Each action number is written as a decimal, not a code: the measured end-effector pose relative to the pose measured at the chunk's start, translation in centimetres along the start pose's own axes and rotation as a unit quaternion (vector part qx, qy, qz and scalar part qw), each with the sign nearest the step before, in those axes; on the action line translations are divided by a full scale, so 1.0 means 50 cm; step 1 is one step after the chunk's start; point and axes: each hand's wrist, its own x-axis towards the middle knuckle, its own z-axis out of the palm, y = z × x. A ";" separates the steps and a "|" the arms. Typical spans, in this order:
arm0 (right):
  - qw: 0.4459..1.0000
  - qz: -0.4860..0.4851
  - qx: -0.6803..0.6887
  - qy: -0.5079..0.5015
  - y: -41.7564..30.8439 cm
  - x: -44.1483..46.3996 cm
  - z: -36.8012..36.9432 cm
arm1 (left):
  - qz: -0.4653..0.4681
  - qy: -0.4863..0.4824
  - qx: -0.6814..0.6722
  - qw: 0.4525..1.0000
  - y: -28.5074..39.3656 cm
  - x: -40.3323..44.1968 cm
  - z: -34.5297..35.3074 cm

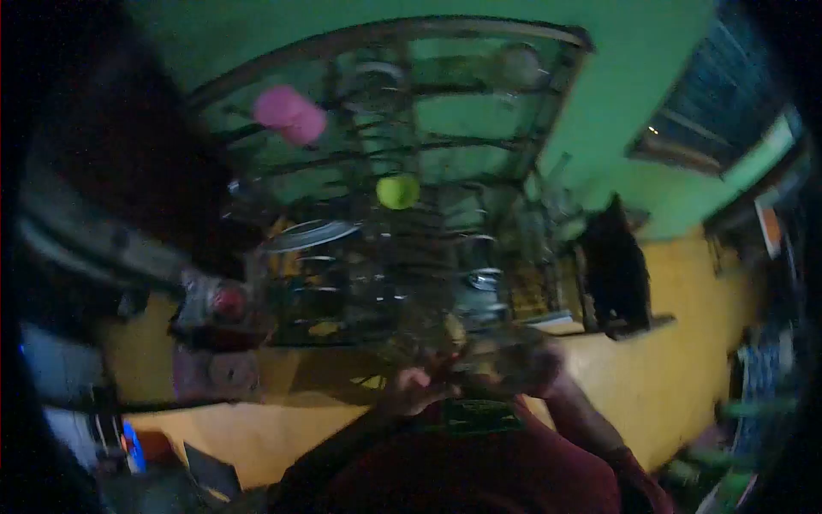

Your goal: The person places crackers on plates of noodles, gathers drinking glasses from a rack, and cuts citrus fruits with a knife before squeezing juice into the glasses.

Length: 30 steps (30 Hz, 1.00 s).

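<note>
Close to my chest I hold a greyish, rounded, shiny object [505,355]; motion blur and dim light hide its exact kind. My right hand [552,373] is closed around its right end. My left hand [418,390] is at its other side with the fingers curled in, and what they grip there is too blurred to make out. Just beyond both hands stands a metal dish rack [419,146] with several plates and vessels. A large plate [312,236] leans in it on the left.
On the rack hang a pink cup [291,114] and a yellow-green cup [398,191]. A black item [615,270] hangs at its right side. A grey and red appliance-like item [227,300] is at the left. Behind is a green wall [616,103]; the floor [676,343] looks yellow.
</note>
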 end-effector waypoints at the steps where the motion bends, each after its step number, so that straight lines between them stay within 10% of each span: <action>1: 0.997 0.072 0.040 -0.001 0.013 0.004 0.038 | -0.011 -0.015 0.033 0.999 -0.009 -0.010 0.000; 4: 0.960 0.192 0.200 -0.036 0.061 0.036 0.073 | -0.022 -0.009 -0.075 0.997 -0.011 -0.018 0.005; 6: 0.821 0.304 0.421 -0.238 0.072 0.064 0.063 | -0.110 0.073 -0.067 0.989 0.003 -0.011 0.007; 10: 0.818 0.366 0.388 -0.216 0.051 0.090 0.017 | -0.018 0.101 0.087 0.991 0.001 0.008 0.025; 12: 0.926 0.322 0.189 -0.050 0.012 0.103 0.016 | -0.013 0.193 0.174 0.966 -0.052 -0.014 0.003; 15: 0.973 0.201 -0.069 -0.088 -0.076 0.135 0.011 | -0.031 0.214 0.230 0.949 -0.103 -0.016 -0.021; 19: 0.979 0.175 0.095 0.049 -0.101 0.219 -0.092 | -0.139 0.259 0.469 0.833 -0.113 -0.015 -0.003; 24: 0.964 0.052 0.232 0.123 -0.005 0.352 -0.267 | -0.115 0.449 0.172 0.869 0.045 0.070 0.152; 30: 0.930 -0.072 0.312 0.182 -0.031 0.409 -0.244 | -0.026 0.416 -0.049 0.908 0.048 0.043 0.119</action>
